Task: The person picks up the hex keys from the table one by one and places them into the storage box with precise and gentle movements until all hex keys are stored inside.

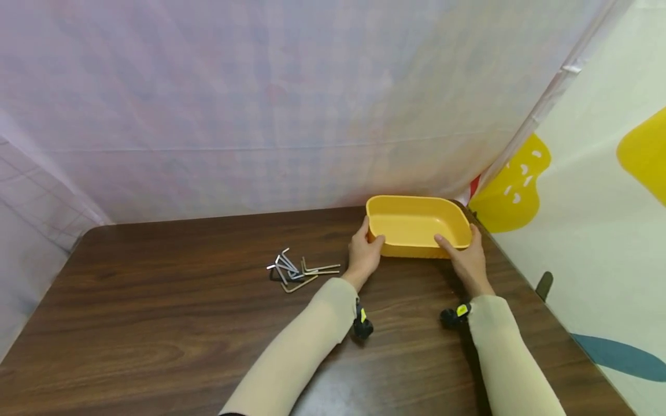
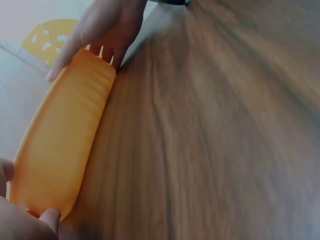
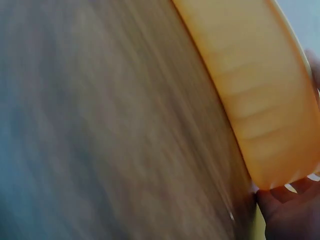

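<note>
A yellow plastic bin (image 1: 413, 252) with rounded corners is at the back right of the brown table. My left hand (image 1: 363, 254) grips its left end, thumb on the front wall and fingers around the corner. At the opposite end my right hand (image 1: 470, 267) holds the bin, its thumb over the front rim and its fingers on the right side. In the left wrist view the long side of the bin (image 2: 65, 135) shows between both hands. The right wrist view shows fingers (image 3: 295, 205) against the slotted end of the bin (image 3: 260, 105).
A loose pile of several L-shaped hex keys (image 1: 302, 283), silver and brass-coloured, lies on the table (image 1: 156, 323) left of the bin. A pale curtain (image 1: 260, 115) hangs along the back edge, and a printed cloth (image 1: 588, 242) hangs along the right.
</note>
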Available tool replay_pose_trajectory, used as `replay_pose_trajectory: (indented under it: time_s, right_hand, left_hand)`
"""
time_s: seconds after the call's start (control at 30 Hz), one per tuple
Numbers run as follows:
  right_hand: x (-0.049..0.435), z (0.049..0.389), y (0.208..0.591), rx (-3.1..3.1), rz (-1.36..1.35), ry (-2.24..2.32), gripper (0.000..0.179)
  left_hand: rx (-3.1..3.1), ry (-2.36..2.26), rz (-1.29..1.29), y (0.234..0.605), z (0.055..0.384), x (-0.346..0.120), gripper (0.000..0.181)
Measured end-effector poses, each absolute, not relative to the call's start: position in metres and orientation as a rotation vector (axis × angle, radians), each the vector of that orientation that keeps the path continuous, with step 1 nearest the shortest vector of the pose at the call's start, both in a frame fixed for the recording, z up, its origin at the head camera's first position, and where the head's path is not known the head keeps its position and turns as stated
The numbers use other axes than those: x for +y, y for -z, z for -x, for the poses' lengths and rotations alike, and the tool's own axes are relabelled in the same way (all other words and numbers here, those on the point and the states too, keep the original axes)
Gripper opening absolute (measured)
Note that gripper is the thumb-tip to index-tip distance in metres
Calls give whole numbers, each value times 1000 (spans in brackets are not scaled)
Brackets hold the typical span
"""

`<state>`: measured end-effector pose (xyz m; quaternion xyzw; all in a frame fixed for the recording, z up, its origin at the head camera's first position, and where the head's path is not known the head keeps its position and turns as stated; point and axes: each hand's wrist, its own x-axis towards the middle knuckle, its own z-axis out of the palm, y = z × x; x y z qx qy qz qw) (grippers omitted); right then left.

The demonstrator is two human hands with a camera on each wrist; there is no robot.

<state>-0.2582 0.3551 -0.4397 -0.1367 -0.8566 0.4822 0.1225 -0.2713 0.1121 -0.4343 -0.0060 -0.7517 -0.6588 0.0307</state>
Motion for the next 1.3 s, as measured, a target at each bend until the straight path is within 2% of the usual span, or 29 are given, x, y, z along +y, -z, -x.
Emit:
replay_pose_trajectory:
  time_s: [0.47,0.97,1.3]
  right_hand:
    - [329,259,446,-2464,274,-1552,120]
    - [295,263,449,-2475,187,-1577,120]
    - [261,269,449,-2494,142,-1595,123]
  left_hand:
    - [-2345,1967,14,437,273,73,67]
    - [-2299,2006,34,435,267,34,65]
    - [-2282,2036,12,436,267,0,64]
